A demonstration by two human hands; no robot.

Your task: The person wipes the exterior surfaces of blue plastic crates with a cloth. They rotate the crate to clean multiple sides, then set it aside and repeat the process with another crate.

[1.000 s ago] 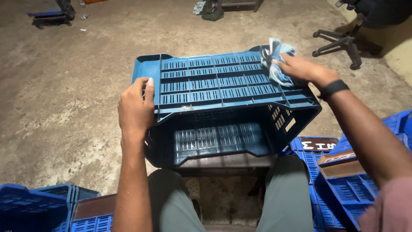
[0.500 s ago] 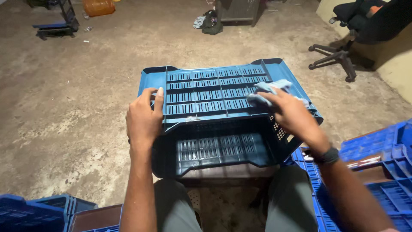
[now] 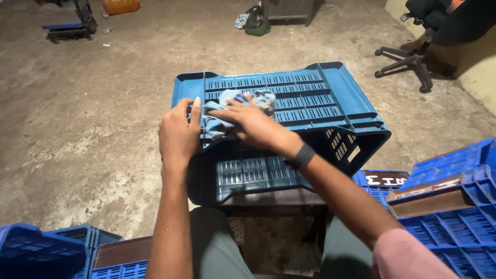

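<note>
Pressing down with flat, spread fingers, the right hand (image 3: 254,125) is laid on a crumpled blue-grey rag (image 3: 227,114), which is held against the slatted side of a blue plastic crate (image 3: 320,103). The crate's left edge is gripped by the left hand (image 3: 178,135), fingers curled over the rim and thumb up beside the rag. The crate is turned on its side above the person's knees, and more blue crates (image 3: 454,206) are stacked on the dusty floor (image 3: 77,129) nearby.
</note>
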